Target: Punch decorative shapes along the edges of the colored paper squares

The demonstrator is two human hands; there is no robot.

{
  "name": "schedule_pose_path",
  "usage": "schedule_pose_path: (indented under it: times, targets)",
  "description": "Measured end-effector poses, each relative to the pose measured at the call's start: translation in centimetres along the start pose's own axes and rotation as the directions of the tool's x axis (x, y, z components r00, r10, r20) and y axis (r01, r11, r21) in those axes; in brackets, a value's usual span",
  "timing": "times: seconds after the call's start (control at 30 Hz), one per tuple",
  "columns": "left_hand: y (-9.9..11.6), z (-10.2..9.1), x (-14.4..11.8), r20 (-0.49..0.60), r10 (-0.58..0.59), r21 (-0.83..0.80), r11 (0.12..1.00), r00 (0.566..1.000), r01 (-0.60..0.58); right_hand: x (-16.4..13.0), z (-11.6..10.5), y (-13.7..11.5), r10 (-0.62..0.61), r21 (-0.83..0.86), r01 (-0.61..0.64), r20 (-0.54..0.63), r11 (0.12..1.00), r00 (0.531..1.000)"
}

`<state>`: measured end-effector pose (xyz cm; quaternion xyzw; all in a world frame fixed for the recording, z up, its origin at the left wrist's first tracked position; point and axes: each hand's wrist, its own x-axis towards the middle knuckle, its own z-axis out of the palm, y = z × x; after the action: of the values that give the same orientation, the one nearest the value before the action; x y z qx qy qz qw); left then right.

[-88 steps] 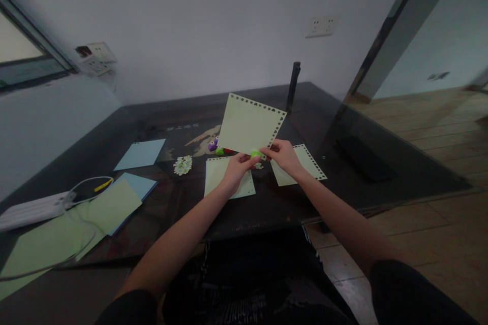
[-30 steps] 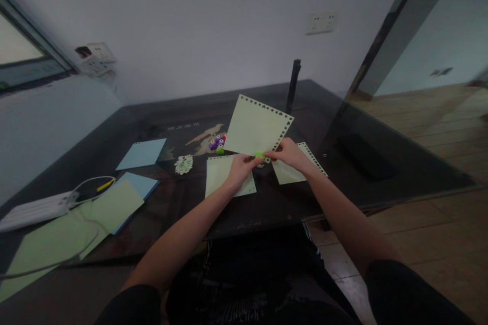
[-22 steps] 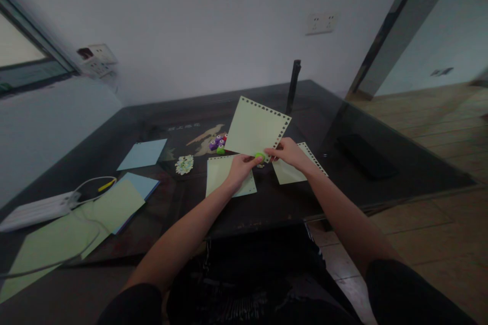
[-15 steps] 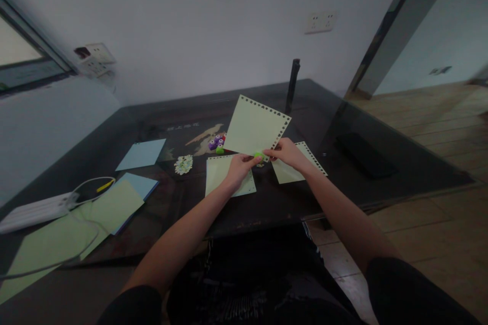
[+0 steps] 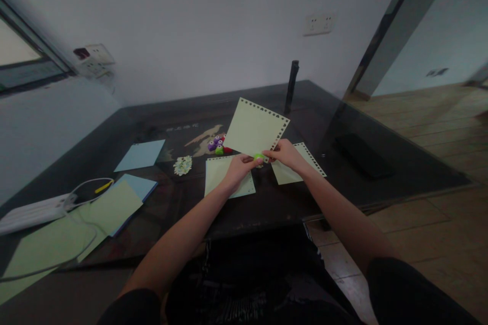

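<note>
I hold a pale green paper square (image 5: 253, 128) above the dark table (image 5: 267, 203); small shapes are punched along its top and right edges. My left hand (image 5: 238, 168) pinches a small green punch (image 5: 259, 157) at the sheet's lower corner. My right hand (image 5: 285, 155) grips the same corner of the sheet from the right. Under my hands lie two more punched green sheets, one at the left (image 5: 217, 175) and one at the right (image 5: 305, 160).
Small purple, green and red punches (image 5: 217, 145) cluster behind the held sheet. A pile of paper cut-outs (image 5: 182, 165) lies left of them. Blue sheets (image 5: 140, 154), green sheets (image 5: 110, 205), a white power strip (image 5: 26, 213) with cable sit at left. A dark post (image 5: 292, 86) stands behind.
The held sheet has dropped slightly and tilted a little; both hands stay at its lower corner with the green punch. Nothing on the table has moved.
</note>
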<state>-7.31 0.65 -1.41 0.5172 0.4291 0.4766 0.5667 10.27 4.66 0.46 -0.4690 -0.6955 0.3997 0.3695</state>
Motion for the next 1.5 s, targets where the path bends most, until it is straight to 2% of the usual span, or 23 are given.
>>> schedule_pose_path:
  times: [0.17,0.4,0.57,0.73,0.97,1.17,1.5]
  targets:
    - [0.3,0.2,-0.1,0.025,0.015,-0.022,1.0,1.0,-0.015,-0.2,0.0,-0.4,-0.018,0.016,0.018,-0.013,1.0,1.0]
    - [0.5,0.2,-0.2,0.066,0.032,0.002,0.999,0.997,-0.032,-0.3,0.0,-0.8,0.029,0.05,-0.027,-0.044,0.998,0.999]
    - [0.8,-0.2,-0.3,0.103,0.018,0.075,0.997,0.995,-0.026,-0.2,-0.1,-0.8,0.043,0.115,-0.037,-0.047,0.993,0.998]
    - [1.0,-0.5,-0.4,0.065,-0.01,0.141,0.99,0.998,0.0,0.0,-0.2,-0.5,0.015,0.161,-0.005,-0.063,0.987,0.998]
    - [1.4,-0.5,-0.7,0.136,0.011,0.24,0.97,0.991,-0.044,0.0,-0.3,-0.6,0.003,0.202,0.025,-0.135,0.979,0.991]
    - [1.7,-0.3,-1.0,0.21,0.03,0.232,0.969,0.977,-0.08,0.0,-0.2,-0.6,0.012,0.236,0.029,-0.17,0.971,0.985]
    - [1.8,-0.2,-1.1,0.205,0.016,0.234,0.97,0.979,-0.065,0.4,0.1,0.2,-0.016,0.256,0.057,-0.16,0.965,0.987]
